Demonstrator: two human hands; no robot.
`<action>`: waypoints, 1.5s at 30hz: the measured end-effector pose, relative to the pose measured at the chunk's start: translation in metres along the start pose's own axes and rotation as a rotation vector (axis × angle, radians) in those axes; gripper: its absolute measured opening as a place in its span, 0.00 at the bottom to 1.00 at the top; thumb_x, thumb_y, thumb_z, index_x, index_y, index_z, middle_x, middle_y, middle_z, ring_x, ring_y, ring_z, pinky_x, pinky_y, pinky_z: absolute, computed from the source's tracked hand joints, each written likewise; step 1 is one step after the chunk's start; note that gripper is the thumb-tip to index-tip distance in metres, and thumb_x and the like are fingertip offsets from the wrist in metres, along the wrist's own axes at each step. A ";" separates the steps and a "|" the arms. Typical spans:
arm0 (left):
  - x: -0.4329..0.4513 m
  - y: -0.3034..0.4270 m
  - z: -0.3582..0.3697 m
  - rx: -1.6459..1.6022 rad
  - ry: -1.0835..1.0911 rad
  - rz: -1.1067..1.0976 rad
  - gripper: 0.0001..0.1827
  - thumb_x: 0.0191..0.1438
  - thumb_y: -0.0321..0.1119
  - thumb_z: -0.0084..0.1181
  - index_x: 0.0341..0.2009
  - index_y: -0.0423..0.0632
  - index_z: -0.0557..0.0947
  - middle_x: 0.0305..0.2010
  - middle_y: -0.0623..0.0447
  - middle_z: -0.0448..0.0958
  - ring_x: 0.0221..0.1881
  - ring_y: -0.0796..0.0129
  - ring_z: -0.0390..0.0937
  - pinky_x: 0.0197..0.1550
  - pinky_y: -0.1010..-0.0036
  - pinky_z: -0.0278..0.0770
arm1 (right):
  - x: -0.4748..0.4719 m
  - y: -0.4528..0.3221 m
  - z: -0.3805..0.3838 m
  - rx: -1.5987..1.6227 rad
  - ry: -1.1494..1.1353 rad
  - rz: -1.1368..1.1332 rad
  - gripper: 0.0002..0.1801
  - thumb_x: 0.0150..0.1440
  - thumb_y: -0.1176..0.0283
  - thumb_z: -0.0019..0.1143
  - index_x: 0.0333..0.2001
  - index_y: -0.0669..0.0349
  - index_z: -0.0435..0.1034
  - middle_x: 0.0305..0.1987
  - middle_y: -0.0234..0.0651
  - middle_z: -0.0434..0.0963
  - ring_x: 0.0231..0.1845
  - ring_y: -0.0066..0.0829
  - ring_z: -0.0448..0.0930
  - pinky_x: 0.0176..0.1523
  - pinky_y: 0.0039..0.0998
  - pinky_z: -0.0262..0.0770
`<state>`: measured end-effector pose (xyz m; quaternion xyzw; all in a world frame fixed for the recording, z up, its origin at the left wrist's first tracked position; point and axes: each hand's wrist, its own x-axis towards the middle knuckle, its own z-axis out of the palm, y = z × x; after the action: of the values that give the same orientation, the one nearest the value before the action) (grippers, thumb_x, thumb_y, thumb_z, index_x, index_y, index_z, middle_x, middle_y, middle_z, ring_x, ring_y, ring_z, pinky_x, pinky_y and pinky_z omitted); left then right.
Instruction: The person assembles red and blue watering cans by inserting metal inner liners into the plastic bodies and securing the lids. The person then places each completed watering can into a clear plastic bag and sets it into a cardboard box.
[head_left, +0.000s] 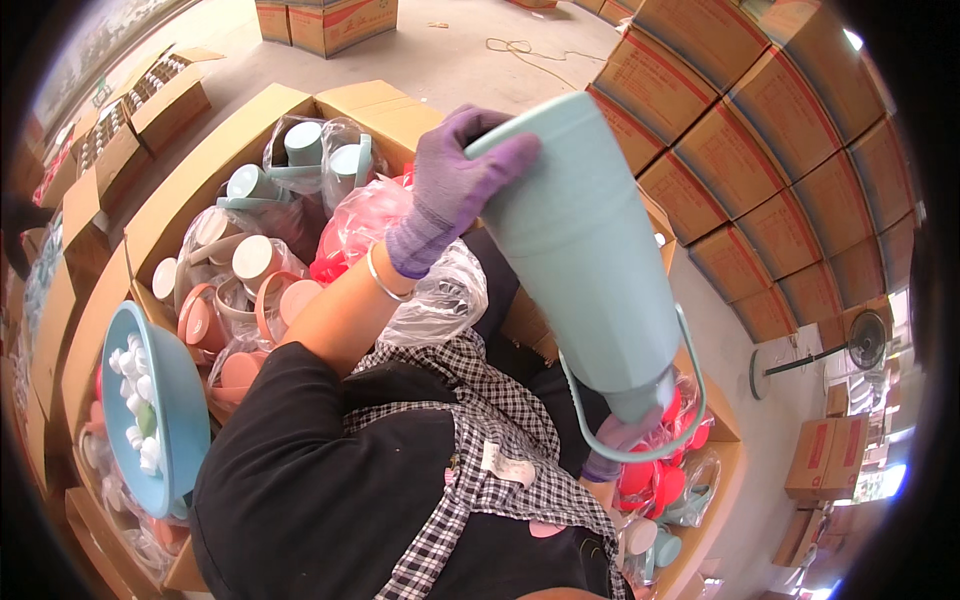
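Both hands wear purple gloves and hold a large pale blue-green plastic vacuum flask body (581, 247), tilted, with a loop handle (701, 390) hanging at its narrow end. My left hand (461, 176) grips the rim of the wide end, thumb on the outer wall. My right hand (626, 435) is around the narrow end, partly hidden behind flask and handle. Below my left wrist lies clear plastic wrapping (442, 292), beside pink-red plastic film (364, 217). Bagged cups or lids with handles, blue-green (251, 184), beige (257, 257) and salmon (202, 319), fill a carton on the left.
A blue basin (176, 405) with small white caps (135, 375) rests at the left carton's edge. Red parts (649, 480) lie in a carton at right. Stacked cartons (720, 127) rise at upper right, near a standing fan (866, 339). A cord (517, 46) crosses the floor.
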<state>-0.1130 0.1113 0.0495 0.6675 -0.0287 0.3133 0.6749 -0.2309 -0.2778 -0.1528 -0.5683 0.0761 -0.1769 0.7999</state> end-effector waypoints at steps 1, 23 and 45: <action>0.000 0.003 0.004 0.028 -0.024 0.085 0.23 0.50 0.44 0.77 0.42 0.38 0.88 0.39 0.51 0.83 0.39 0.70 0.82 0.44 0.73 0.82 | 0.008 0.004 0.012 -0.005 -0.006 0.040 0.38 0.72 0.51 0.49 0.75 0.63 0.53 0.76 0.44 0.62 0.76 0.38 0.63 0.77 0.43 0.59; -0.050 -0.079 0.073 -0.088 -0.707 -0.122 0.31 0.74 0.49 0.35 0.70 0.38 0.66 0.71 0.41 0.68 0.70 0.54 0.69 0.72 0.62 0.65 | 0.127 -0.036 0.116 -0.090 -0.420 -0.005 0.35 0.73 0.45 0.38 0.70 0.61 0.66 0.73 0.47 0.68 0.75 0.43 0.66 0.79 0.42 0.55; -0.069 -0.034 0.086 -0.951 -0.300 -0.906 0.42 0.70 0.60 0.45 0.74 0.37 0.61 0.77 0.44 0.59 0.75 0.55 0.61 0.76 0.63 0.59 | 0.156 -0.008 0.108 0.066 -0.488 -0.227 0.47 0.71 0.38 0.37 0.75 0.69 0.53 0.76 0.46 0.64 0.76 0.38 0.65 0.78 0.41 0.57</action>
<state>-0.1202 0.0082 -0.0028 0.2800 0.0258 -0.1435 0.9489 -0.0532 -0.2429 -0.0964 -0.5725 -0.1892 -0.1256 0.7878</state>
